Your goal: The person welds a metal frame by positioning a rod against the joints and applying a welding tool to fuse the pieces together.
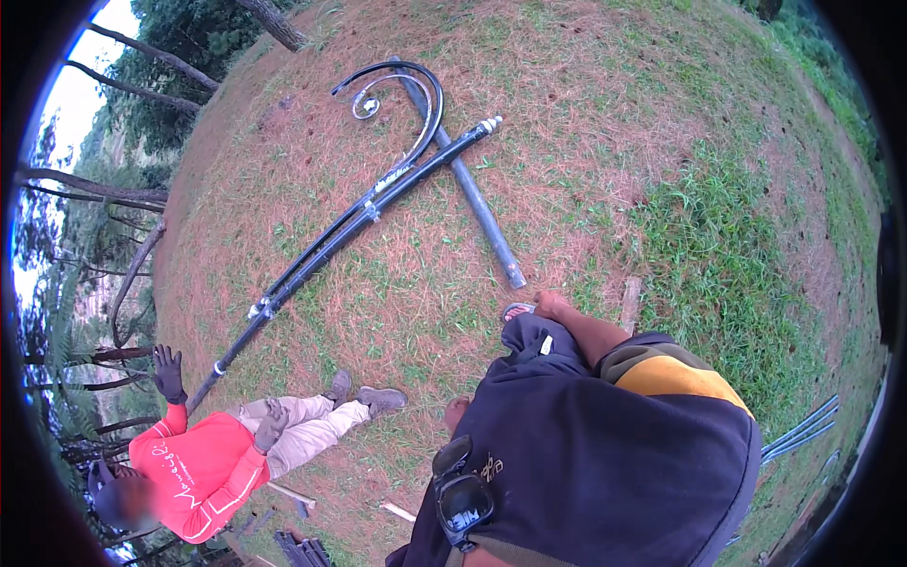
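Apparently, the curled arm [438, 102] already sits against the black pole [333, 248], upper centre; what remains isn't shown. Your right hand's [548, 302] grip can't be told; your left is unclear.

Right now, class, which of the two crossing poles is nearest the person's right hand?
The plain grey pole, running beneath the other: its lower end lies near the right hand. The black pole, tipped with a pale finial, lies farther off.

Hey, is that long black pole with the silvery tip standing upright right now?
No, the black pole lies along the needle-strewn grass, crossing the straight grey pipe.
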`<state>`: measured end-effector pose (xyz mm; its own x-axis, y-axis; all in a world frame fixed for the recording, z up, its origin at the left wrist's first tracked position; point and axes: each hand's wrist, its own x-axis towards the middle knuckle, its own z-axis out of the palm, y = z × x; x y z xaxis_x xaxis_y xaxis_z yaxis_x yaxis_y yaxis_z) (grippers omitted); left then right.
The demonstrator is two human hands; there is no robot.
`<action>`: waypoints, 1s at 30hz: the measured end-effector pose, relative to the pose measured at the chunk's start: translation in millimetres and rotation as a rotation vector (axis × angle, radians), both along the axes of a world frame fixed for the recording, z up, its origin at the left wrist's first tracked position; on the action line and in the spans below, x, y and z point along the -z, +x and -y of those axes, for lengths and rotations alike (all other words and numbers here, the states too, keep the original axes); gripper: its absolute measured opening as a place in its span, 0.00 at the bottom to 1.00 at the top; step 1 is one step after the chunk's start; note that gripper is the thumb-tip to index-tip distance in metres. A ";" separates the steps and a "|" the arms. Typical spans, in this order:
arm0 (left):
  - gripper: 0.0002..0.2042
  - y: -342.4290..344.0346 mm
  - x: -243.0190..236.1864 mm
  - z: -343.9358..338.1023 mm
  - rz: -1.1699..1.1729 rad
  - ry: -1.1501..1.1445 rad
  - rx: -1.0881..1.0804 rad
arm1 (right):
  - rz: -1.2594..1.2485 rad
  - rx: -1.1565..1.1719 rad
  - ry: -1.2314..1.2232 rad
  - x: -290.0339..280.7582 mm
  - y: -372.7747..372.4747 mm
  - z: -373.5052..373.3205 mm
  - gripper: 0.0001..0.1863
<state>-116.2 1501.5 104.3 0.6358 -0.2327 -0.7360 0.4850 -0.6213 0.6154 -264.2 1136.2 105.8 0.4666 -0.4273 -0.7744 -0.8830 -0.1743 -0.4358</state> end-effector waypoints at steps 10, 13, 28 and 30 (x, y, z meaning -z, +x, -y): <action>0.09 -16.1 13.3 -0.6 0.007 -0.022 -0.040 | -0.015 -0.038 0.007 21.7 0.7 11.9 0.33; 0.09 -17.6 9.5 5.2 0.033 -0.011 -0.045 | -0.005 -0.057 -0.031 33.8 1.2 14.2 0.31; 0.09 -28.4 -1.9 24.9 0.155 0.050 0.100 | 0.013 -0.142 -0.034 34.7 8.9 28.0 0.30; 0.09 -28.7 2.5 22.2 0.117 0.017 0.035 | -0.015 -0.191 -0.020 29.8 18.4 28.8 0.29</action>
